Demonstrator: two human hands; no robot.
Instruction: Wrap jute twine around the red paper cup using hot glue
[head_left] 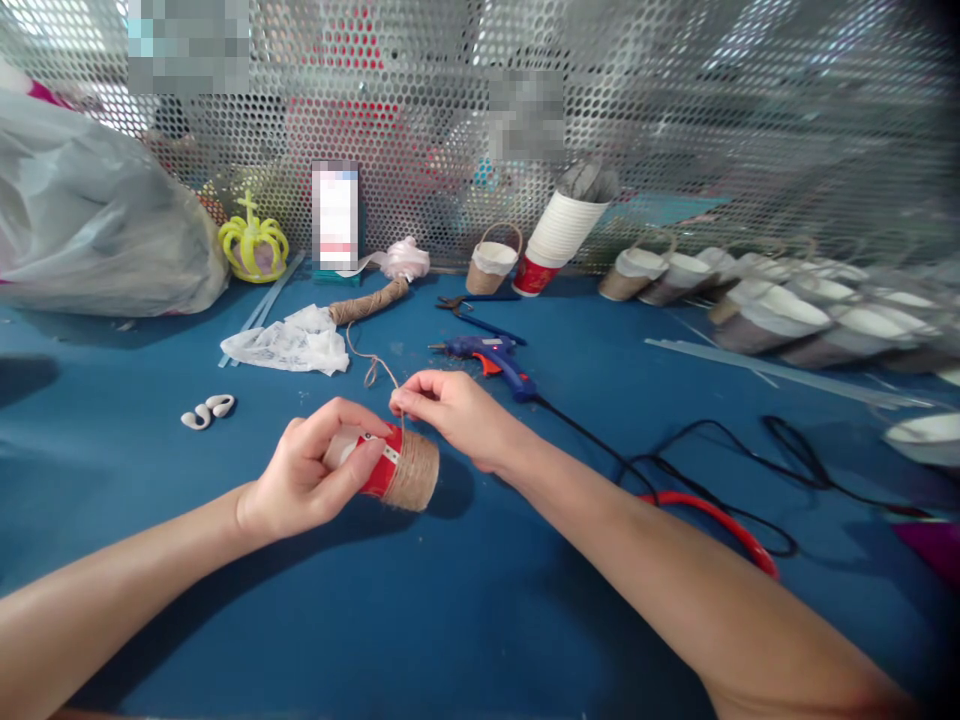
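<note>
My left hand (319,465) grips a red and white paper cup (377,482) tilted on its side, its base end toward the right. Brown twine (417,474) is wound in close rows around that end, while the red printed band stays bare beside my fingers. Just above the cup, my right hand (450,410) pinches the loose strand of twine between thumb and forefinger. From there the strand (373,362) loops back to a long twine bundle (371,302) lying behind. A blue glue gun (487,352) rests beyond my right hand.
Pliers (480,312), stacked cups (562,235) and a small twine-covered basket (493,268) stand or lie toward the mesh wall. More covered cups (780,310) line the right. A black cord (585,435) trails right. Crumpled white plastic (289,342) and a yellow crown (253,245) are left.
</note>
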